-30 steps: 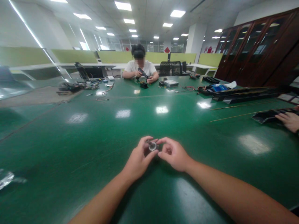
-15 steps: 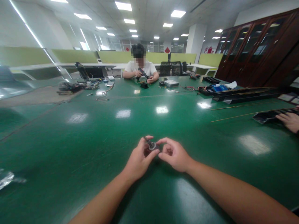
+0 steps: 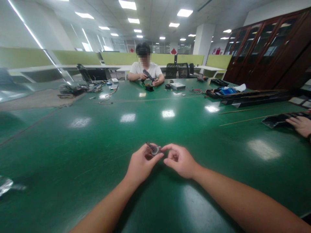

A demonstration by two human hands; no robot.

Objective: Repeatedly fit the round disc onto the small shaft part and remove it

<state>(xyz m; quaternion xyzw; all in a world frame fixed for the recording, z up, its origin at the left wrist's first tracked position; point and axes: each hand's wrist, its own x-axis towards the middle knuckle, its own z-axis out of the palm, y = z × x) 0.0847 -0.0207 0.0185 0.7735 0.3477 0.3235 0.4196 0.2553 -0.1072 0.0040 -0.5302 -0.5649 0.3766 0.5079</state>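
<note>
A small metal part (image 3: 153,149) — a short dark shaft with a shiny round head — sits pinched in the fingers of the left hand (image 3: 141,163), held just above the green bench (image 3: 97,142) near its near edge, about midway along. The left grip is closed on the part, thumb below and fingertips above. The right hand (image 3: 179,160) is just beside it, fingers curled with the forefinger tip reaching toward the shiny head; whether it touches the part cannot be told, and its grip holds nothing visible. At the bench's right edge another person's hand (image 3: 301,124) rests on a dark flat tray (image 3: 277,120). At the far edge a person in a white shirt (image 3: 145,69) handles a dark tool — small boxes and cables lie around them.
</note>
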